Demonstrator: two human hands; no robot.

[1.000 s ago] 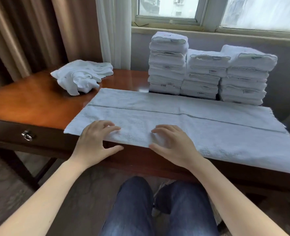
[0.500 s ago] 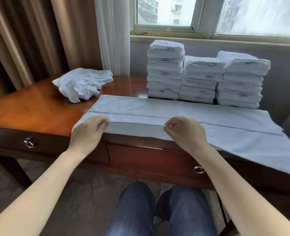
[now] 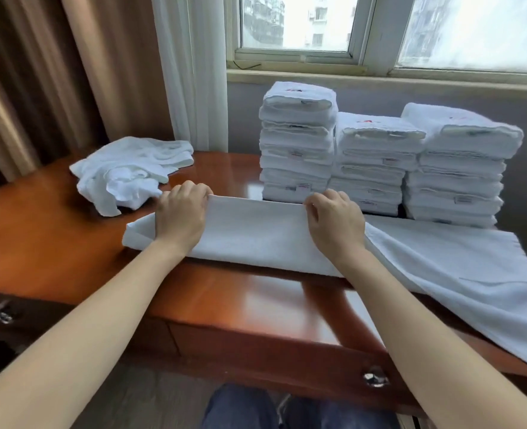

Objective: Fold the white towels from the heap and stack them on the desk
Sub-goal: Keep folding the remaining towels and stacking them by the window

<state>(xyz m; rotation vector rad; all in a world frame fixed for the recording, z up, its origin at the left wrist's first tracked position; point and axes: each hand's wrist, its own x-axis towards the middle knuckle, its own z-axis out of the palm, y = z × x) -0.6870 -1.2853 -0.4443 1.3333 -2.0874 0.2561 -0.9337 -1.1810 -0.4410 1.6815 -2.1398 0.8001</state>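
White towel (image 3: pixel 256 233) lay lengthwise across the wooden desk (image 3: pixel 54 243). Its near long edge was lifted and brought over toward the far side, so a doubled band of cloth ran between the two hands. The left hand (image 3: pixel 180 218) gripped that raised edge near the towel's left end, with its fingers curled over the top of the fold and its knuckles up. The right hand (image 3: pixel 336 224) pinched the same edge further right, thumb and fingers closed on the cloth. Beyond the right hand the towel lay in a single spread layer that sloped down to the desk's front edge at the far right.

The heap (image 3: pixel 123 174) of crumpled white towels sat on the back left of the desk, just beside the left hand. Three piles of folded towels stood side by side at the back, below the window (image 3: pixel 296 23). The left stack (image 3: pixel 298 144) was the tallest, with the middle stack (image 3: pixel 377 162) and the right stack (image 3: pixel 460 168) touching along their sides. A pale curtain (image 3: pixel 191 72) hung to their left. A metal drawer pull (image 3: pixel 375 376) showed on the desk front beneath the right forearm.
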